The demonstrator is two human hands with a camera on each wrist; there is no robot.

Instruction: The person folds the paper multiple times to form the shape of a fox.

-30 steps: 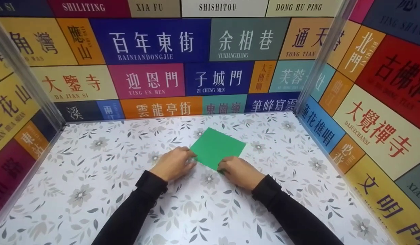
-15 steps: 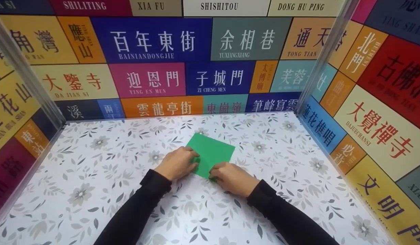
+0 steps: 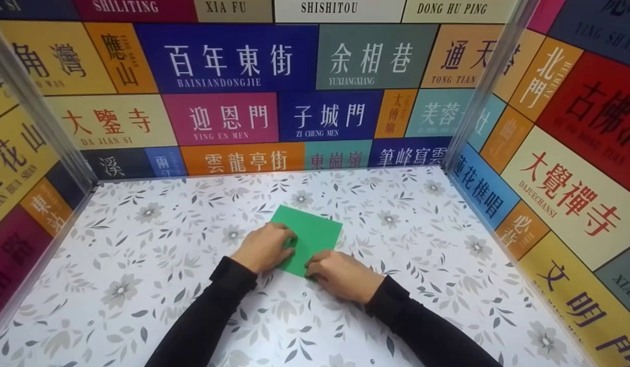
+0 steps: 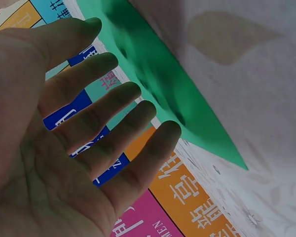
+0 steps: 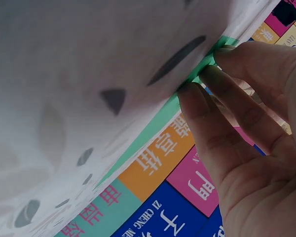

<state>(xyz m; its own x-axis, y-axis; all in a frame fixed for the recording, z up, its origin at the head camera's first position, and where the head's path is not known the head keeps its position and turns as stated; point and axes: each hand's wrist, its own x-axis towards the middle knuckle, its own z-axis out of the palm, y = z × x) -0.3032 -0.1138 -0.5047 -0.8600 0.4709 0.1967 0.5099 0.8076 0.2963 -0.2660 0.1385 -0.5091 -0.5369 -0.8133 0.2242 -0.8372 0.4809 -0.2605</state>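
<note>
A square sheet of green paper (image 3: pixel 309 232) lies on the patterned tabletop, turned at a slant. My left hand (image 3: pixel 265 247) rests at its left edge. Seen in the left wrist view, the left fingers (image 4: pixel 138 143) are spread and nearly straight, with their tips close to the paper (image 4: pixel 202 121). At the near right edge, close to the bottom corner, my right hand (image 3: pixel 345 275) pinches the sheet. The right wrist view has the right thumb and fingertips (image 5: pixel 192 98) gathered on the thin green edge of the paper (image 5: pixel 158 121); their undersides are partly hidden.
The white tabletop (image 3: pixel 121 290) carries a grey leaf and flower print. Colourful panels with lettering form a back wall (image 3: pixel 225 61), a left wall (image 3: pixel 14 158) and a right wall (image 3: pixel 564 178) around it.
The green paper has slid left and toward me and turned slightly. My right hand has moved the same way with it, while the left hand has stayed nearly in place, now overlapping the paper more.
</note>
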